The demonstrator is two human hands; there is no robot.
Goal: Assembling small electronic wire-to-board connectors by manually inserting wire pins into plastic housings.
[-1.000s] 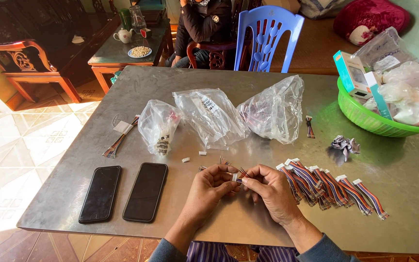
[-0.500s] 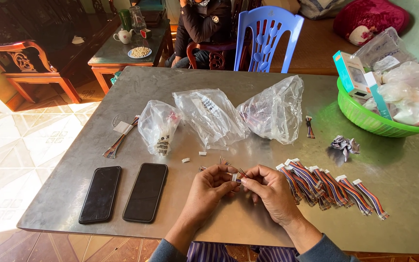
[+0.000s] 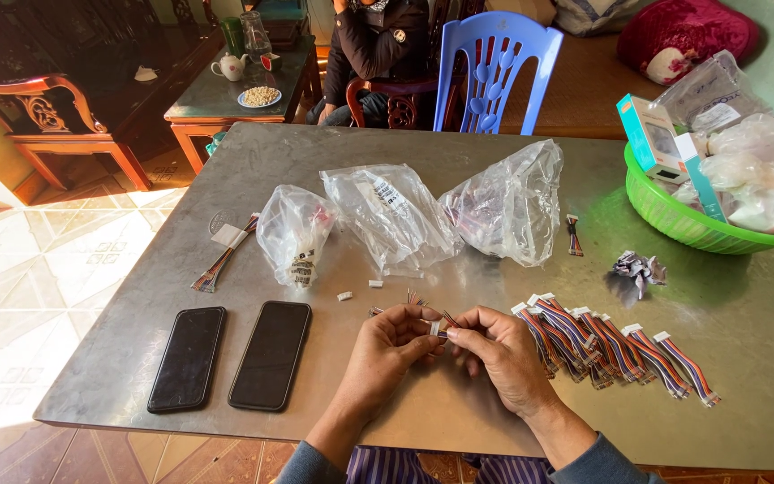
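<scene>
Both hands, left (image 3: 393,343) and right (image 3: 494,350), pinch one small white plug (image 3: 438,329) between fingertips (finished wires (image 3: 615,345) lie beside), steadying it.

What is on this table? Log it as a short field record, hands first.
left hand: pinches a small white connector with coloured wires
right hand: pinches the same connector from the other side
finished row: wire harnesses laid side by side, right of the hands
bags: three clear plastic bags mid-table
phones: two black smartphones face up, left of the hands
basket: green basket at the right edge, full of packets
surface: grey metal table
</scene>
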